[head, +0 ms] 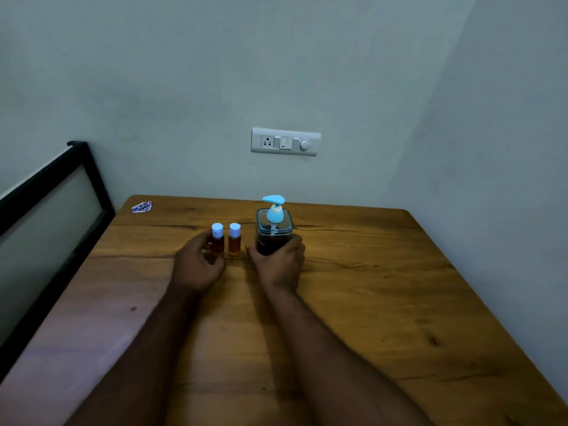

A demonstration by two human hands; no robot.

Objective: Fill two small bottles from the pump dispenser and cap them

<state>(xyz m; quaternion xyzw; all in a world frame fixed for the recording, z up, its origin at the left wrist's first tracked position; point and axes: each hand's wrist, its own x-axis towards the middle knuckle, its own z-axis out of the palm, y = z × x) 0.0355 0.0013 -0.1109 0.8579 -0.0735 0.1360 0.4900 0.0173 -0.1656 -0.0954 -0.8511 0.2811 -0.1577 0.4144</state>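
A: Nearest us are two bare forearms running up the wooden table, side by side. Why both out at once?

B: Each hand has its own job. The left hand is curled round the left small bottle, thumb and fingers closing on its sides, probably to steady it or set it straight. The right hand wraps the base of the pump dispenser, fingers pressed to its dark square body, which I judge keeps it from sliding.

A: And the second bottle?

B: The right small bottle stands free, just beside the held one and between it and the dispenser. No hand touches it.

A: Are they filled?

B: Both show amber liquid and both wear pale blue caps, so to my eye the filling and capping look done. What remains seems only tidying the row.

A: Anything beyond?

B: A small blue-and-white packet lies at the far left corner, well apart. Behind, a switch panel sits on the wall, and a black frame runs along the left.
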